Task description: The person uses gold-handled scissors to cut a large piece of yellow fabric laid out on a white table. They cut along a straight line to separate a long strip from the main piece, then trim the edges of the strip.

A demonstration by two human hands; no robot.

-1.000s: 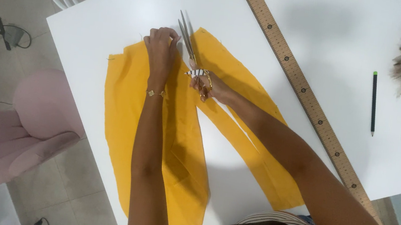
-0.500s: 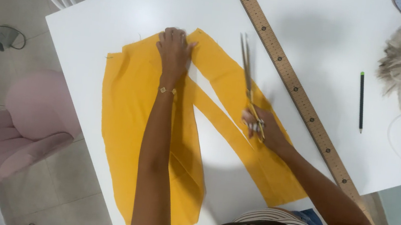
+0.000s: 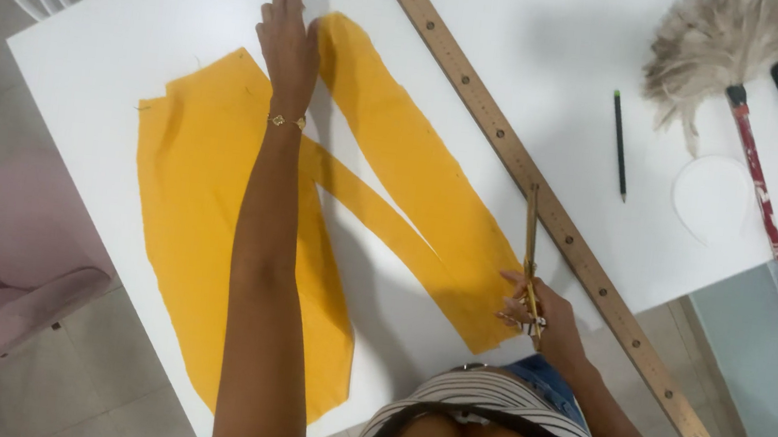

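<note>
left hand (image 3: 290, 41) flat, fingers together, pinning yellow fabric (image 3: 212, 228) | right hand (image 3: 535, 308) clamped on scissors (image 3: 529, 254), blades shut | keep fabric taut under palm, cut beside ruler (image 3: 546, 207)

The left hand (image 3: 290, 36) lies flat on the far end of the yellow fabric (image 3: 212, 228), near the far edge of the white tabletop (image 3: 137, 34). The right hand (image 3: 534, 313) holds closed scissors (image 3: 529, 254) near the tabletop's near edge, just beside a long wooden ruler (image 3: 530, 181).
</note>
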